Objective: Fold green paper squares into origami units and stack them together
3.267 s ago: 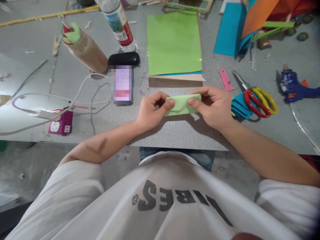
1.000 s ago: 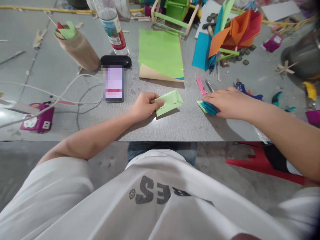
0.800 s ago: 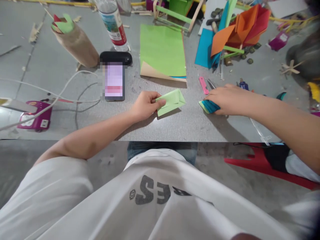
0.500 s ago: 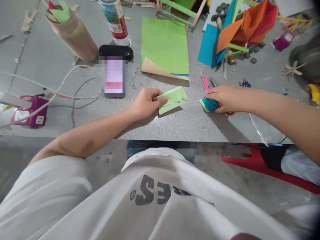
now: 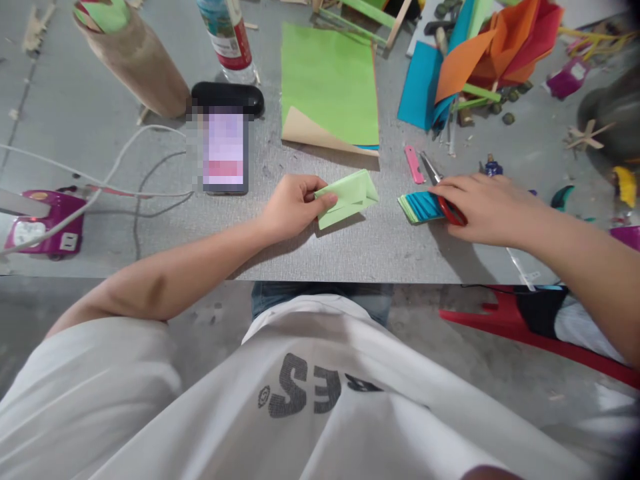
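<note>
My left hand (image 5: 293,208) pinches a folded light green paper (image 5: 350,200) between thumb and fingers, just above the table. To the right, my right hand (image 5: 493,208) has its fingers closed over the red handles of a pair of scissors (image 5: 453,212); the blades point away from me. Left of those handles lies a small stack of folded blue and green paper pieces (image 5: 423,207), which the fingers no longer cover. A pink box cutter (image 5: 414,165) rests beside the scissor blades.
Behind my hands lies a pile of coloured paper sheets (image 5: 330,87), green on top. A phone (image 5: 225,147), a black case (image 5: 227,99), a bottle (image 5: 230,43) and a brown wrapped cylinder (image 5: 140,63) stand left. Orange folded paper (image 5: 465,63) and a purple power socket (image 5: 47,223) flank the area.
My right hand has shifted a little right, off the folded paper stack and onto the scissor handles. My left hand keeps the green paper in nearly the same place.
</note>
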`<state>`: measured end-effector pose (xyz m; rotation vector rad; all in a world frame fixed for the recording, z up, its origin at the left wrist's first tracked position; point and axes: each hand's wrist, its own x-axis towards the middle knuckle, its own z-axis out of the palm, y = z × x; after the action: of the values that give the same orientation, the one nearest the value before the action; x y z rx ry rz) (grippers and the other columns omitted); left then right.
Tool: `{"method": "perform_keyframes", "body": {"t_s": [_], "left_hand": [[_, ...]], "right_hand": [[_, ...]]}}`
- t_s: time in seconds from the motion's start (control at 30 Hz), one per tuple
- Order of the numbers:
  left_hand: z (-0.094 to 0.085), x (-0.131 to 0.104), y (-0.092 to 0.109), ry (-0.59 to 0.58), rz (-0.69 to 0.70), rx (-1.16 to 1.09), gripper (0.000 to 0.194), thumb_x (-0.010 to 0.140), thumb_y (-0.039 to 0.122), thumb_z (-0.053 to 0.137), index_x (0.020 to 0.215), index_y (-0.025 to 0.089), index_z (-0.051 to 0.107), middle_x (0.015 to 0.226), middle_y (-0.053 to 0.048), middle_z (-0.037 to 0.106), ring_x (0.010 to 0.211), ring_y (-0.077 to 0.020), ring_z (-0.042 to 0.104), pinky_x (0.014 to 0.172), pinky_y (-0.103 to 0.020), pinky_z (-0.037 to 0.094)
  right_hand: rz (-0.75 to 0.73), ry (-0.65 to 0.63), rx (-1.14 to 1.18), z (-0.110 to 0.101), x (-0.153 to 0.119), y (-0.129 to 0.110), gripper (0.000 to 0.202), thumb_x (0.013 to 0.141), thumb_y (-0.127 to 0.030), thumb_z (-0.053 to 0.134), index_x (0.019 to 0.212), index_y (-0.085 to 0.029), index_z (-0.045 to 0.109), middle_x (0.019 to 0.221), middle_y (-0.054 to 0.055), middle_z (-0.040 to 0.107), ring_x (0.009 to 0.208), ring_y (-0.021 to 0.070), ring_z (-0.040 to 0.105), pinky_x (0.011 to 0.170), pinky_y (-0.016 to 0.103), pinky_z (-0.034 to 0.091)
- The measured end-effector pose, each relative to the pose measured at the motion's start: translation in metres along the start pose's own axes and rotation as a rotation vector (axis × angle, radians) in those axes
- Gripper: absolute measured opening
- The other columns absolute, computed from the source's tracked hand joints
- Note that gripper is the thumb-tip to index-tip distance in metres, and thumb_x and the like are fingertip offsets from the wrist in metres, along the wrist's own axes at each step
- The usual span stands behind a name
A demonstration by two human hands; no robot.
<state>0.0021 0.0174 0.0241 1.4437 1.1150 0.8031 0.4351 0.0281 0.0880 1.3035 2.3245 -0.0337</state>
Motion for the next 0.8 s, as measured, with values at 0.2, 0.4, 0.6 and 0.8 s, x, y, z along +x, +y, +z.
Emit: {"method": "perform_keyframes", "body": {"t_s": [0.2, 0.4, 0.6, 0.8], "left_hand": [[0.0, 0.001, -0.002, 0.03, 0.001, 0.028, 0.021, 0.105, 0.024, 0.082, 0.085, 0.019, 0.077, 0.068, -0.001, 0.068, 0.06, -0.0125, 0.057, 0.056, -0.027, 0.038], [-0.002, 0.002, -0.006, 0.04, 0.017, 0.04, 0.019, 0.105, 0.025, 0.082, 0.087, 0.019, 0.078, 0.069, 0.0, 0.067, 0.063, -0.0122, 0.056, 0.057, -0.026, 0.037], [0.0, -0.001, -0.001, 0.02, 0.011, 0.053, 0.023, 0.105, 0.028, 0.082, 0.085, 0.02, 0.075, 0.068, 0.0, 0.066, 0.061, -0.0123, 0.054, 0.056, -0.028, 0.035], [0.001, 0.0, -0.002, 0.014, 0.033, 0.033, 0.023, 0.104, 0.03, 0.081, 0.084, 0.021, 0.076, 0.066, 0.0, 0.065, 0.06, -0.0132, 0.053, 0.056, -0.029, 0.036]], "right_hand": [[-0.042, 0.06, -0.087, -0.002, 0.008, -0.008, 0.044, 0.109, -0.039, 0.067, 0.139, -0.013, 0.086, 0.162, 0.026, 0.084, 0.142, 0.0477, 0.08, 0.108, 0.061, 0.053], [-0.25, 0.154, -0.083, 0.001, 0.008, 0.018, 0.04, 0.119, -0.04, 0.053, 0.094, -0.026, 0.081, 0.146, 0.018, 0.093, 0.143, 0.0387, 0.082, 0.109, 0.057, 0.048], [-0.198, 0.185, 0.073, -0.004, 0.007, 0.02, 0.044, 0.116, -0.041, 0.052, 0.08, -0.027, 0.073, 0.145, 0.016, 0.094, 0.142, 0.0388, 0.084, 0.111, 0.058, 0.05], [0.015, 0.092, 0.191, -0.016, 0.017, -0.013, 0.031, 0.11, -0.021, 0.067, 0.08, -0.028, 0.061, 0.162, 0.017, 0.087, 0.132, 0.0396, 0.085, 0.115, 0.056, 0.055]]}}
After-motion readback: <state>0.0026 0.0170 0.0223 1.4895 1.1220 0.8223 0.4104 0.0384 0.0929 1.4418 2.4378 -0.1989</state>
